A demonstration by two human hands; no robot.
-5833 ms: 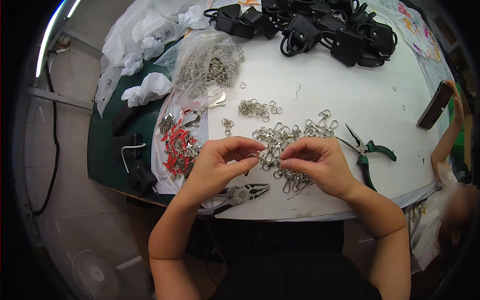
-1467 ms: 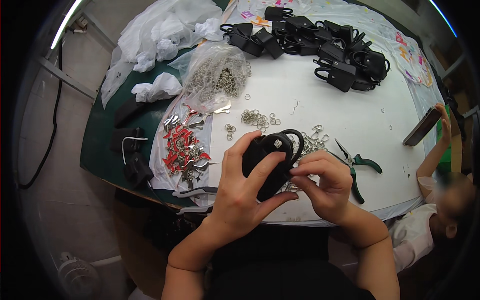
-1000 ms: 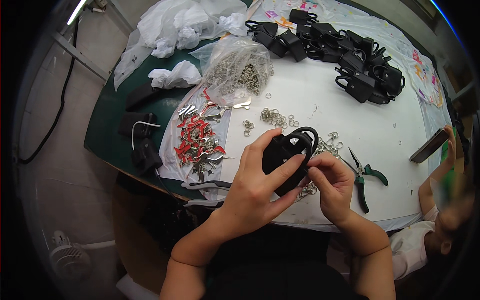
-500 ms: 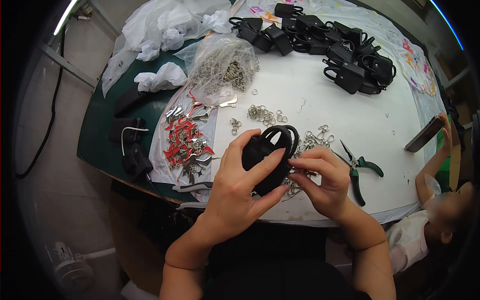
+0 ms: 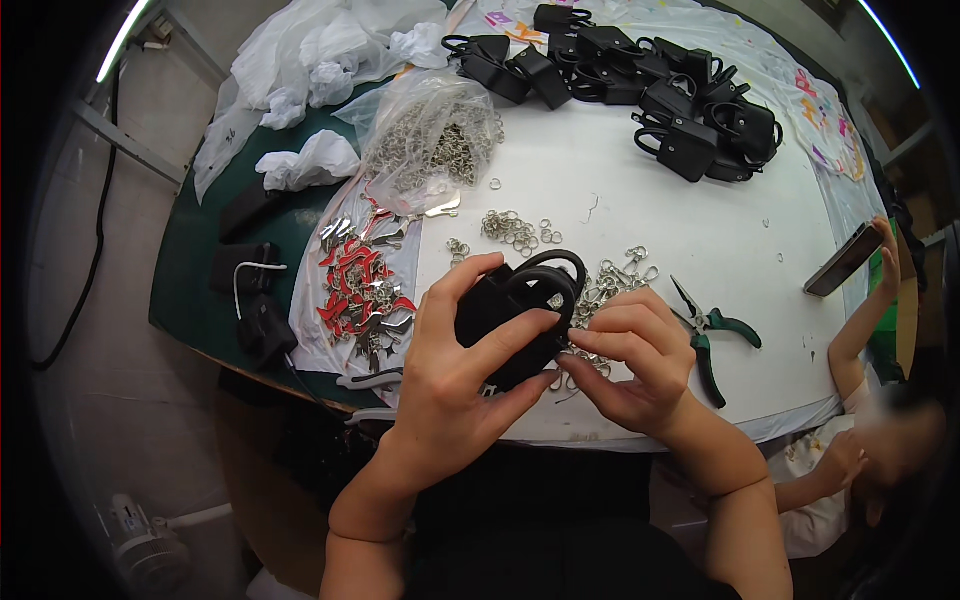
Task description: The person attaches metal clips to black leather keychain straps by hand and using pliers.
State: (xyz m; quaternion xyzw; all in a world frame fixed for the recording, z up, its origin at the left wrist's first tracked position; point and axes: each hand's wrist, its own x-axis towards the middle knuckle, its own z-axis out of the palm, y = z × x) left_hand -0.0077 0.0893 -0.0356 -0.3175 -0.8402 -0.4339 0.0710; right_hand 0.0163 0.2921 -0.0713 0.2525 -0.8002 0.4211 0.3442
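My left hand [image 5: 440, 365] is wrapped round a small black handbag [image 5: 482, 312] with two looped handles, held above the table's near edge. The thumb lies across its front. At the bag's right side my right hand [image 5: 640, 365] makes a pinch with thumb and forefinger. What sits between those fingertips is too small to make out. Just behind the right hand lies a heap of silvery swivel clasps [image 5: 612, 283], partly covered by it. Green-handled needle-nose pliers [image 5: 703, 325] rest to the right, jaws apart.
Left are red and silver metal charms [image 5: 360, 290] and a grey-handled tool [image 5: 370, 380]. Beyond lie metal rings [image 5: 515, 231] and a clear bag of rings [image 5: 430, 140]. Black mini handbags [image 5: 690, 110] are piled at the far right. Another person's hand holds a phone [image 5: 845, 260] at right.
The handbag has turned slightly in my left hand, and my right fingertips stay at its side. The whole view has shifted a little. The other person's second hand has come into sight.
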